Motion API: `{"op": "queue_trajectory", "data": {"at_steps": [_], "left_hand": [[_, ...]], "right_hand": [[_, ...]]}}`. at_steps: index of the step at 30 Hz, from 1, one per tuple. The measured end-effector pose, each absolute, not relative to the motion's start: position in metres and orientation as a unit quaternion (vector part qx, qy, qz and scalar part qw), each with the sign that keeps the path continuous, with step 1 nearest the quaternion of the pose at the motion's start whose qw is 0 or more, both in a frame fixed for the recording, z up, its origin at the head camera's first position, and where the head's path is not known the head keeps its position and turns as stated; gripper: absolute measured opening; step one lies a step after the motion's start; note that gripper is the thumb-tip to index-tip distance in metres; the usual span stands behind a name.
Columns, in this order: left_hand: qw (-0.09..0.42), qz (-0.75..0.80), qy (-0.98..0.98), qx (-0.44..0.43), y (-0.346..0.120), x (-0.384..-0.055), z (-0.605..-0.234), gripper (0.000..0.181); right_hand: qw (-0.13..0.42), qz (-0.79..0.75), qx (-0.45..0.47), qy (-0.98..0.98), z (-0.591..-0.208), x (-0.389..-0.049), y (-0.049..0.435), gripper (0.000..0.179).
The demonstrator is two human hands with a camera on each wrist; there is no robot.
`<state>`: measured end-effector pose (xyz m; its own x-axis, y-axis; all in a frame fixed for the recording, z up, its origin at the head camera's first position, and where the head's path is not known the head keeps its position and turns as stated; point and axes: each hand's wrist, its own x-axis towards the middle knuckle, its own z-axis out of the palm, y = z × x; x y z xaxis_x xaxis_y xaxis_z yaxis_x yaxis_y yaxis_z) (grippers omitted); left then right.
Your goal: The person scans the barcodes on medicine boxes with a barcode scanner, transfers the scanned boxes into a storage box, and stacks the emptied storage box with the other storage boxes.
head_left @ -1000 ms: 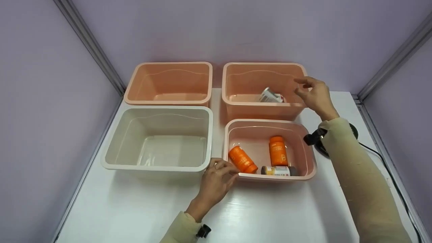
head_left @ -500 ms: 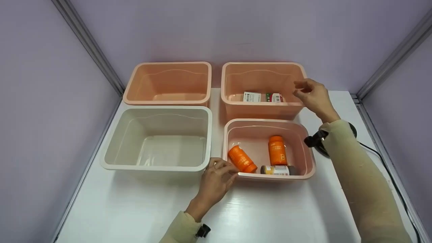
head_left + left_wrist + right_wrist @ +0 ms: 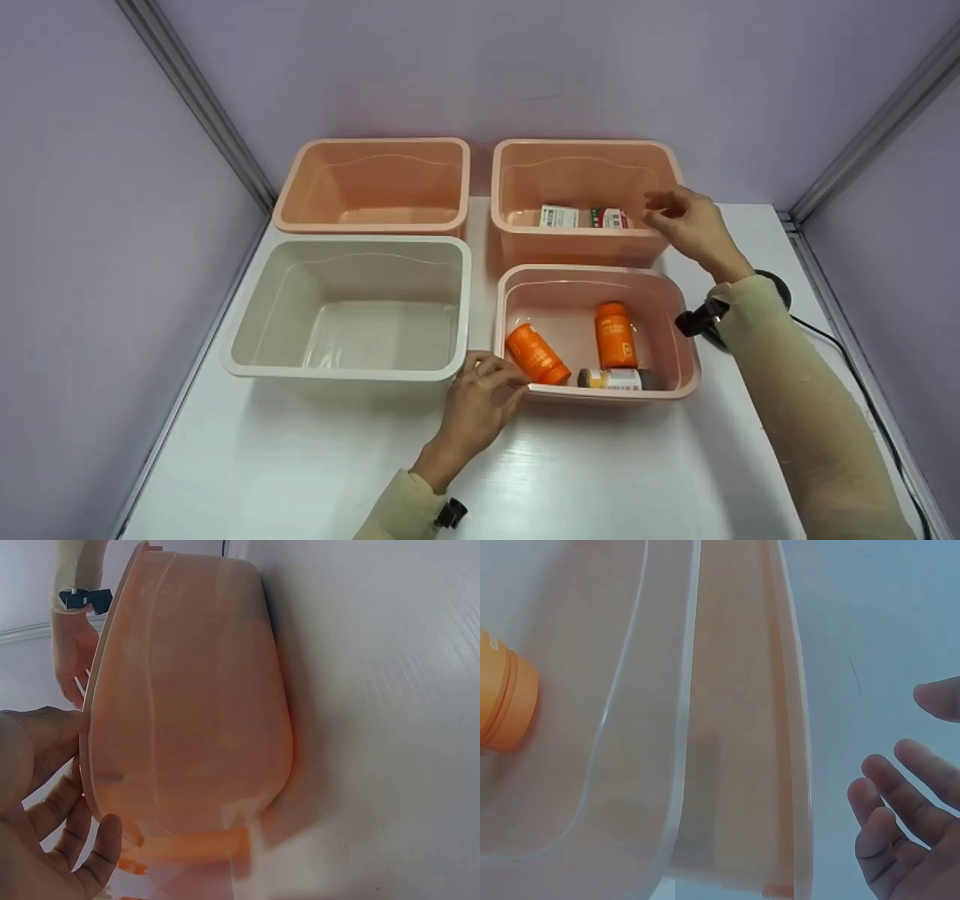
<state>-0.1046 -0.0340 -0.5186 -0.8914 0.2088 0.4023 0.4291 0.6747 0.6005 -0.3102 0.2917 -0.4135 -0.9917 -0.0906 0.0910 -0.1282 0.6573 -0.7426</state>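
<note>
Head view: the left hand (image 3: 480,405) grips the near-left corner of the front pink bin (image 3: 600,412), which holds two orange bottles (image 3: 615,335) and a smaller labelled bottle (image 3: 621,379). A white bin (image 3: 349,373) stands just left. The right hand (image 3: 694,229), holding nothing, hangs at the right edge of the back pink bin (image 3: 577,244), near two small boxes (image 3: 559,217) inside.

Left wrist view: thumb and fingertips touch the front bin's rim.

Right wrist view: fingers loosely bent, thumb well apart from them.
</note>
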Motion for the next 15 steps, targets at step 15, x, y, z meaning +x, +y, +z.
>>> {"op": "queue_trajectory", "data": {"at_steps": [15], "left_hand": [[0.161, -0.360, -0.901, -0.180, -0.034, -0.106, -0.519, 0.009]], "right_hand": [[-0.020, 0.386, 0.094, -0.918, -0.414, -0.298, 0.281, 0.046]]}}
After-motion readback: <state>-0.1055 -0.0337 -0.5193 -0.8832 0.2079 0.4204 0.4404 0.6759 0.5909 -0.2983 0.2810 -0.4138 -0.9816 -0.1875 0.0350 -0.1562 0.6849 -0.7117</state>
